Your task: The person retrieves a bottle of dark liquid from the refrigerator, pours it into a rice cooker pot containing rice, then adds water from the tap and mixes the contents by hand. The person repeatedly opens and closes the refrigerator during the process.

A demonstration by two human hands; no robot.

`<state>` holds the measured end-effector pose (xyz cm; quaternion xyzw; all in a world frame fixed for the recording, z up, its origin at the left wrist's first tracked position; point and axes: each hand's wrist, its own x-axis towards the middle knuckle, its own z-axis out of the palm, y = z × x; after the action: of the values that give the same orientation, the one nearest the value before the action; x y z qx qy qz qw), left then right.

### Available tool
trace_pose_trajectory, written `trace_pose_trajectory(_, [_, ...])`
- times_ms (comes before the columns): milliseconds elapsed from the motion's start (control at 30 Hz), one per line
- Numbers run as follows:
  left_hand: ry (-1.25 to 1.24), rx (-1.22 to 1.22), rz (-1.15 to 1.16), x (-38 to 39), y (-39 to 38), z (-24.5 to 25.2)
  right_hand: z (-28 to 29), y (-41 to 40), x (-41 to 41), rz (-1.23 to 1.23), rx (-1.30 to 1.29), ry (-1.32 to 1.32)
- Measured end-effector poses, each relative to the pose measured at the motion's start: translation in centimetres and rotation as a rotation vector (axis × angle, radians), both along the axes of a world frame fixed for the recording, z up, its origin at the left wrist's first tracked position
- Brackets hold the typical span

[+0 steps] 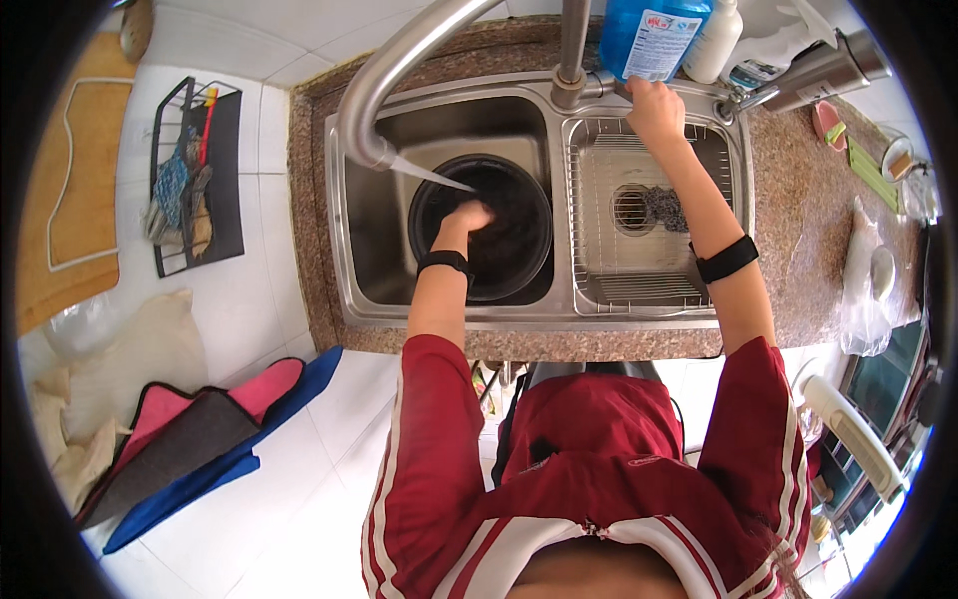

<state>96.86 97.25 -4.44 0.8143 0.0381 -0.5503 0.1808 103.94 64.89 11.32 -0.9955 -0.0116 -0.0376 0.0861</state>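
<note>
A round black pan sits in the left bowl of a steel double sink. Water runs into it from the curved spout of a steel faucet. My left hand is down inside the pan, its fingertips blurred against the dark inside; whether they hold anything is unclear. At the back of the sink my right hand is closed around the end of the faucet lever. Below that arm, the right bowl holds a wire rack and a steel wool scrubber beside the drain.
Behind the sink stand a blue detergent bottle, a white bottle and a steel cylinder. A wall rack with cloths and brushes hangs at left. On the right, the granite counter carries a plastic bag.
</note>
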Motion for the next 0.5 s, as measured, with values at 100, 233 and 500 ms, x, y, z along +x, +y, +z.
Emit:
trace_pose_trajectory(100, [-0.334,0.004,-0.284,-0.7,-0.1,1.3,-0.1,-0.1,0.2,0.002,-0.022,0.003])
trace_pose_trajectory(233, [-0.453,-0.28,-0.134,-2.4,0.1,3.1,-0.3,-0.2,-0.1,0.003,0.012,-0.001])
trace_pose_trajectory(500, [-0.495,-0.526,0.451,-3.4,1.9,5.1,-0.9,1.0,-0.8,-0.048,0.042,-0.074])
